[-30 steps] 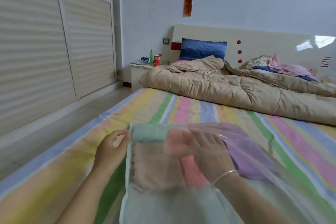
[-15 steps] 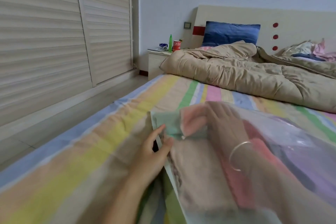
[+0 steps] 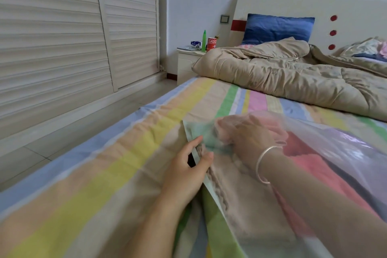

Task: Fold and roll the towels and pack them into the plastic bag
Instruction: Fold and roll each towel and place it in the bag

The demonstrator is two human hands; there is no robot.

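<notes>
Your left hand (image 3: 186,172) lies outside the bag (image 3: 345,148) at its left edge, thumb and forefinger pinching that edge, with the other fingers loosely bent on the striped bed (image 3: 104,174) beside it. Your right hand (image 3: 249,138) is inside the bag with the forearm reaching in from the open near end, a thin bracelet (image 3: 263,163) on the wrist. Its fingers are curled round the far end of the pink towel (image 3: 305,157), though the plastic film blurs the grip. In the bag's far left corner sits the green towel (image 3: 201,132), touching the pink one. The beige towel (image 3: 236,190) lies flat along the bag's left side, just inside the pinched edge, and the pink towel runs beside it toward the bag's middle. Beyond the bag's far end, well apart, a tan quilt (image 3: 293,77) is heaped on the bed
</notes>
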